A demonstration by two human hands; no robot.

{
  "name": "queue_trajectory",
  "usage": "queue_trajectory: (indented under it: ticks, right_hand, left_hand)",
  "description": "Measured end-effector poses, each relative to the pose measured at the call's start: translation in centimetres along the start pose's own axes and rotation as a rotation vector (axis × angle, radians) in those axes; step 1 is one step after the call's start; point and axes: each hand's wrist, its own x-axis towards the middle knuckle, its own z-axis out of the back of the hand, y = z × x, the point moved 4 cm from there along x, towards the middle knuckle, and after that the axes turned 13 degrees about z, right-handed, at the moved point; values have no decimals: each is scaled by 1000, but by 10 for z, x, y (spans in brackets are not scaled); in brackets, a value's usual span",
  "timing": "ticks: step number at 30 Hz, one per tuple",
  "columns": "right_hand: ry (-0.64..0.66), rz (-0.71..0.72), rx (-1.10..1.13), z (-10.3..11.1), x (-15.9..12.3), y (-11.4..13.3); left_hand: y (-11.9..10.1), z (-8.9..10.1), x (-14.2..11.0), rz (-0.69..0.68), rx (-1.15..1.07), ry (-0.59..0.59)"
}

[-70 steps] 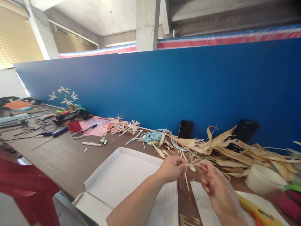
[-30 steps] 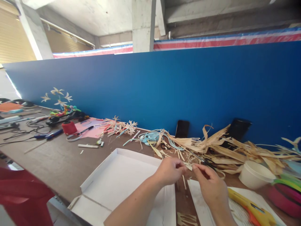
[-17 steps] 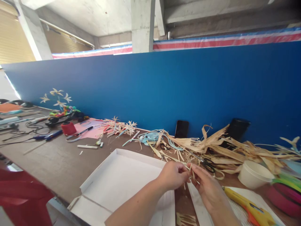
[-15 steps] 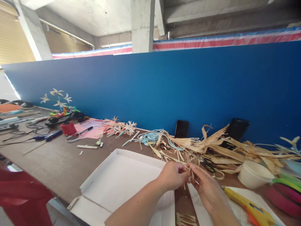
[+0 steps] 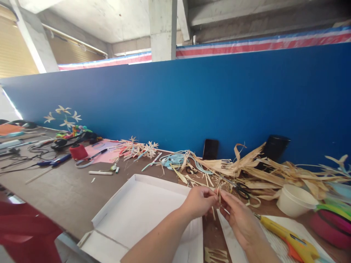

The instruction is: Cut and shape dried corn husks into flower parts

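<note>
Left hand [image 5: 199, 201] and right hand [image 5: 240, 216] pinched a pale strip [image 5: 219, 196], glue gun [image 5: 285, 233] at 4 o'clock. Looked light, brittle from here; wanted holding mid-length.

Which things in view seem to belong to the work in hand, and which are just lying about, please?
Likely part of the work:
pale strip, held in the hands
dried leaves
scissors
yellow glue gun

Apparently just lying about:
phone
orange sheet
red object

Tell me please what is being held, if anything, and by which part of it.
A thin pale strip, pinched where the left grip and the right grip meet; which part of it they hold cannot be told.
</note>
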Motion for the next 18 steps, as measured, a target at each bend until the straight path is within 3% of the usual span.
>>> queue_trajectory:
  ticks: [6,12,18]
  right_hand:
    - [31,3,14,-3,0,1]
    - [66,37,-150,0,0,0]
    - [79,63,-255,2,1,0]
  left_hand:
    - [-1,2,1,16,-69,-23]
    - [2,4,0,-18,42,-97]
    - [-9,9,-8,-130,144,-190]
